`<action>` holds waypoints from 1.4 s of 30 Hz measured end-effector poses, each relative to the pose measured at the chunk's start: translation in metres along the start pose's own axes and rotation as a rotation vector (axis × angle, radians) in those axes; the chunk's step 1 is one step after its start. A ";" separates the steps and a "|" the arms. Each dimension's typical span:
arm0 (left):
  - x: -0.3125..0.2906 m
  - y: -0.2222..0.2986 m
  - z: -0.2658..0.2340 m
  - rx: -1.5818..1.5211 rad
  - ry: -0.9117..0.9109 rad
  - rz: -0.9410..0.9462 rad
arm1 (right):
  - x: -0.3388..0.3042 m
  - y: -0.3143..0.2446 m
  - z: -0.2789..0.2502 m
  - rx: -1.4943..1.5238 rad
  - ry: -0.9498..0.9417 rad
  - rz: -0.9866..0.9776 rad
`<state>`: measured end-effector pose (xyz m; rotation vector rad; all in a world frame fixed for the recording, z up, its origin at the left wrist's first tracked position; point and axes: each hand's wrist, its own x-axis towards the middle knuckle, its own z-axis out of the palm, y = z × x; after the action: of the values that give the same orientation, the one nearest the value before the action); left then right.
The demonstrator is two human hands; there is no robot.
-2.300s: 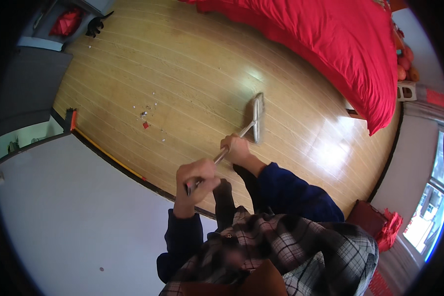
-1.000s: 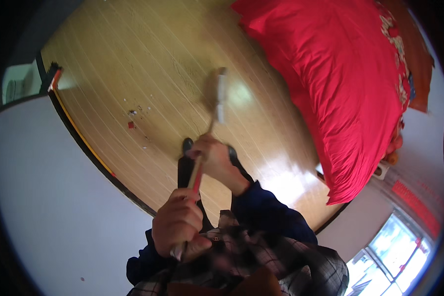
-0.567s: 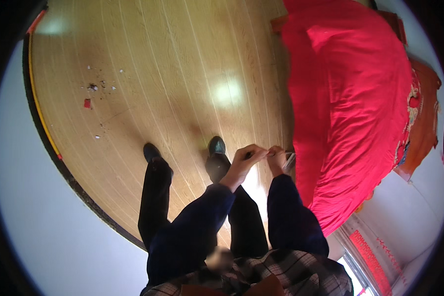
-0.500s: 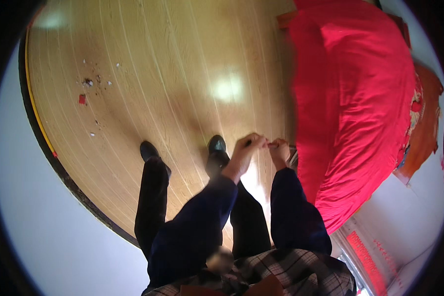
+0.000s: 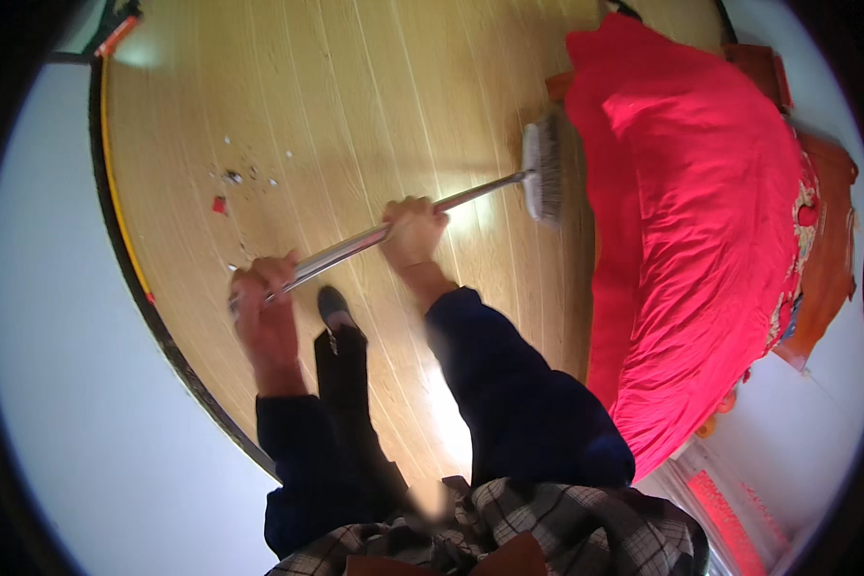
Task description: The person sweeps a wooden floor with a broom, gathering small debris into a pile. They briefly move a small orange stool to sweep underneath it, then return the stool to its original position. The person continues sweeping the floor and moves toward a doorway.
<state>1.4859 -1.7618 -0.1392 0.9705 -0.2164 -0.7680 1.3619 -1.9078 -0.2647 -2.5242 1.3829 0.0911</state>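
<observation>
A broom with a metallic handle (image 5: 341, 252) stretches slantwise across the view in both my hands. My left hand (image 5: 265, 312) is closed round the handle near its left end, slightly blurred. Farther along, my right hand (image 5: 415, 233) grips it about midway. The broom head (image 5: 544, 173), white with grey bristles, is at the far right end, beside the hanging edge of a red cloth (image 5: 682, 211). Small pale and dark bits of litter (image 5: 233, 177) lie on the floor beyond my left hand, with a red scrap (image 5: 219, 204) among them.
The wood-patterned floor (image 5: 355, 106) ends at a dark-edged wall (image 5: 58, 288) on the left, where a long yellow strip (image 5: 120, 202) runs. The red cloth covers a large piece of furniture on the right. My dark shoe (image 5: 333, 305) shows below the handle.
My hands, earlier close together at the right near the cloth, have moved left and apart. The broom now lies across the view, its head visible. The view has shifted over the floor.
</observation>
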 end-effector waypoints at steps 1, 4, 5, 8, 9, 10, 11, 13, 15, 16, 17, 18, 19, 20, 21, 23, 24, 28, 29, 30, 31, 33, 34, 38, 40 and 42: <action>0.005 0.032 0.008 0.036 -0.050 0.055 | 0.001 -0.024 -0.022 0.092 0.016 -0.015; 0.005 0.123 0.054 0.250 -0.108 0.226 | 0.001 -0.081 -0.093 0.315 0.009 -0.134; 0.001 0.146 0.063 0.294 -0.184 0.282 | -0.002 -0.092 -0.116 0.346 -0.030 -0.210; -0.017 0.191 0.088 0.290 -0.248 0.356 | -0.019 -0.103 -0.172 0.298 -0.099 -0.308; -0.025 0.192 0.086 0.272 -0.180 0.311 | -0.028 -0.098 -0.178 0.255 -0.103 -0.317; -0.029 0.190 0.083 0.247 -0.122 0.275 | -0.035 -0.092 -0.177 0.260 -0.085 -0.264; -0.032 0.186 0.086 0.213 -0.131 0.215 | -0.045 -0.082 -0.169 0.262 -0.072 -0.209; -0.035 0.176 0.091 0.206 -0.171 0.036 | -0.061 -0.059 -0.147 0.262 -0.036 -0.134; -0.037 0.177 0.085 0.292 -0.227 -0.094 | -0.069 -0.054 -0.118 0.350 -0.083 -0.063; -0.034 0.183 0.081 0.350 -0.246 -0.090 | -0.071 -0.060 -0.114 0.402 -0.109 -0.037; -0.030 0.194 0.076 0.424 -0.253 -0.074 | -0.069 -0.089 -0.115 0.509 -0.070 -0.098; -0.022 0.211 0.066 0.341 -0.160 0.011 | -0.061 -0.121 -0.116 0.477 -0.054 -0.143; -0.012 0.235 0.060 0.420 -0.179 0.040 | -0.055 -0.155 -0.119 0.517 0.020 -0.198; -0.002 0.263 0.062 0.495 -0.208 0.072 | -0.044 -0.183 -0.120 0.623 0.047 -0.244; 0.014 0.270 0.068 0.497 -0.273 0.087 | -0.024 -0.188 -0.124 0.686 0.114 -0.252; 0.024 0.297 0.071 0.554 -0.320 0.132 | -0.004 -0.218 -0.146 0.784 0.130 -0.330; 0.022 0.307 0.074 0.607 -0.389 0.221 | 0.000 -0.233 -0.161 0.837 0.134 -0.376; 0.006 0.325 0.103 0.580 -0.535 0.499 | 0.000 -0.229 -0.212 0.827 0.102 -0.483; 0.004 0.327 0.106 0.540 -0.511 0.511 | -0.001 -0.222 -0.223 0.758 0.124 -0.484; 0.002 0.326 0.108 0.510 -0.497 0.472 | -0.004 -0.213 -0.234 0.689 0.148 -0.480; 0.003 0.318 0.111 0.484 -0.471 0.393 | -0.004 -0.194 -0.237 0.621 0.121 -0.442; 0.010 0.291 0.108 0.405 -0.436 0.226 | 0.003 -0.155 -0.219 0.520 0.068 -0.354; 0.015 0.269 0.105 0.343 -0.430 0.120 | 0.009 -0.129 -0.205 0.478 0.033 -0.291; 0.048 0.207 0.100 0.353 -0.410 0.009 | 0.035 -0.091 -0.168 0.357 -0.055 -0.131; 0.071 0.206 0.110 0.462 -0.338 -0.124 | 0.060 -0.079 -0.157 0.417 -0.053 -0.180; 0.094 0.223 0.117 0.482 -0.243 -0.084 | 0.090 -0.105 -0.161 0.372 -0.096 -0.289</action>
<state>1.6057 -1.8289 0.0923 1.3453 -0.5950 -0.9337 1.4872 -1.9695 -0.1048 -2.3375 0.8895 -0.0906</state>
